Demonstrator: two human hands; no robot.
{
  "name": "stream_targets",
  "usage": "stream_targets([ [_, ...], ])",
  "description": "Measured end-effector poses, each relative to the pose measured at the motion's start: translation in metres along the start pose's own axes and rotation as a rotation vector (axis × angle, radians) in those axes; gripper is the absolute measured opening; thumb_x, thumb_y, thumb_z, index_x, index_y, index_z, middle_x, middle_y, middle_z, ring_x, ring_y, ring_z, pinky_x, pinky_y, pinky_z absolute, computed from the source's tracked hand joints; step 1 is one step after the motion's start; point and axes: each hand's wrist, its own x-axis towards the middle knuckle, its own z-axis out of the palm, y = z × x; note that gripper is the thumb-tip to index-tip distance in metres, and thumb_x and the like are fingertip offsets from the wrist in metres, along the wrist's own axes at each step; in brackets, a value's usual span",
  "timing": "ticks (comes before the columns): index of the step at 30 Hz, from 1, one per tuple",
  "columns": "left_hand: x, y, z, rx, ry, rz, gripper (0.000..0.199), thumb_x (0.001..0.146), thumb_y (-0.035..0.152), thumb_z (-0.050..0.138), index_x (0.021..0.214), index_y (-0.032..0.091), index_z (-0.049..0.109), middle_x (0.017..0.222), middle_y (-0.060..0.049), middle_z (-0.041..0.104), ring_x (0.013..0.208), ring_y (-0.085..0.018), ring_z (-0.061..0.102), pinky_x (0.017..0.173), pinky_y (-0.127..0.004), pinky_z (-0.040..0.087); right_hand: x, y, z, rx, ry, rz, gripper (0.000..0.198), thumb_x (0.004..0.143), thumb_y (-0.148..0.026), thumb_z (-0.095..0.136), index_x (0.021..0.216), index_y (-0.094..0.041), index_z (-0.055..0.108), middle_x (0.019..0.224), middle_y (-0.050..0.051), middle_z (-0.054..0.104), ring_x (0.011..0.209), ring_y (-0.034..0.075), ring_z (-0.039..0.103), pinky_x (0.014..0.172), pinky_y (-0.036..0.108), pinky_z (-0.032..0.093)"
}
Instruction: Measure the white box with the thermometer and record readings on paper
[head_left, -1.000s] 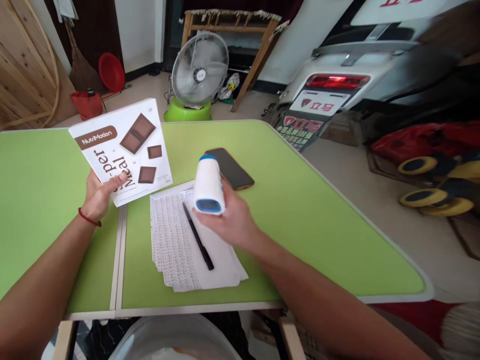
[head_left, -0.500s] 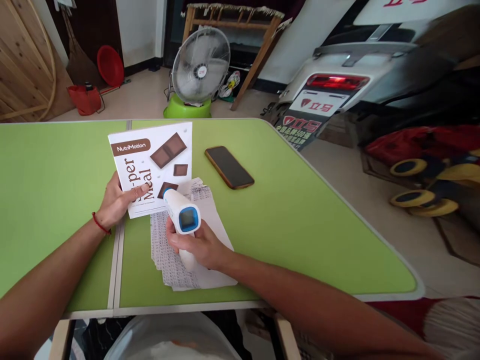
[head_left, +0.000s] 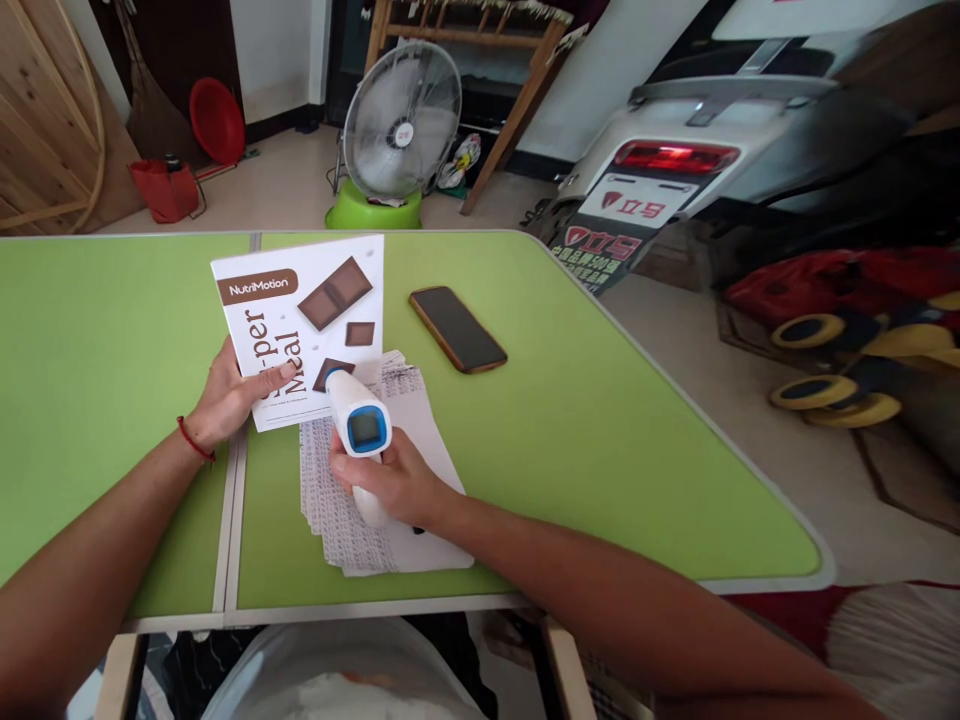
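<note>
My left hand (head_left: 231, 392) grips the lower left edge of a white NutriMotion meal box (head_left: 330, 300), thumb across its front. Brown chocolate pieces are printed on that face, which is tilted up toward me. In my right hand (head_left: 390, 475) is a white and blue infrared thermometer (head_left: 360, 415), fingers wrapped round its handle. Its nose points at the lower part of the box; whether they touch I cannot tell. The small screen facing me looks dark grey. Under my right hand lies a fanned stack of handwritten paper sheets (head_left: 439, 500).
A smartphone (head_left: 459, 330) in a brown case lies right of the papers on the green table (head_left: 600, 440). Beyond the table stand a fan (head_left: 403, 120) on a green stool and red containers. A white scooter (head_left: 660, 160) is at the right, close to the table's angled edge.
The thermometer and my right hand have shifted slightly up and left, its nose still toward the box. The camera view has tilted a little. Both grips are unchanged.
</note>
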Motion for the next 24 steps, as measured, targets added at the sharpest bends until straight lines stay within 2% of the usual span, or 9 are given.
stream_targets([
  [24, 0.0, 0.0013, -0.0009, 0.033, -0.017, 0.01, 0.048, 0.064, 0.04, 0.085, 0.1, 0.017, 0.062, 0.101, -0.008, 0.07, 0.086, -0.025, 0.067, 0.072, -0.035, 0.057, -0.0003, 0.0012, -0.0015, 0.008, -0.011, -0.005, 0.015, 0.072, -0.03, 0.061, 0.068, -0.021, 0.05, 0.058, -0.005, 0.05, 0.055, 0.012, 0.047, 0.058, 0.03, 0.039],
])
